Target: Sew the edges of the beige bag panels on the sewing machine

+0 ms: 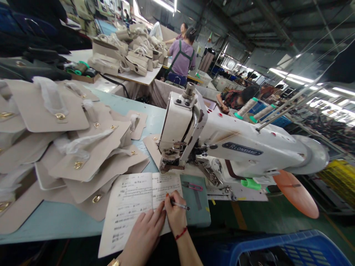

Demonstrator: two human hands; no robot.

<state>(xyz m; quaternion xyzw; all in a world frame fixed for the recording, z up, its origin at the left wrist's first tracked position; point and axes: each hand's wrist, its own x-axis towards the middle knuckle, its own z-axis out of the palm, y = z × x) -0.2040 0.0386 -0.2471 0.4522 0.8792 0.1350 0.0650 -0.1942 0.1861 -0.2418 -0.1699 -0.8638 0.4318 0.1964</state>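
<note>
An open notebook [133,207] with printed and handwritten lines lies at the front edge of the light blue table [61,221]. My left hand [144,232] lies flat on its right page, fingers stretched out. My right hand [174,214] is closed round a pen [180,205], whose tip rests near the page's right edge. A red string circles my right wrist.
A white sewing machine [222,144] stands just behind the notebook. Pink thread snips [192,186] lie beside it. Several beige leather pieces [69,147] with gold clasps cover the table's left. A blue crate [277,251] sits low right. Other people work at tables further back.
</note>
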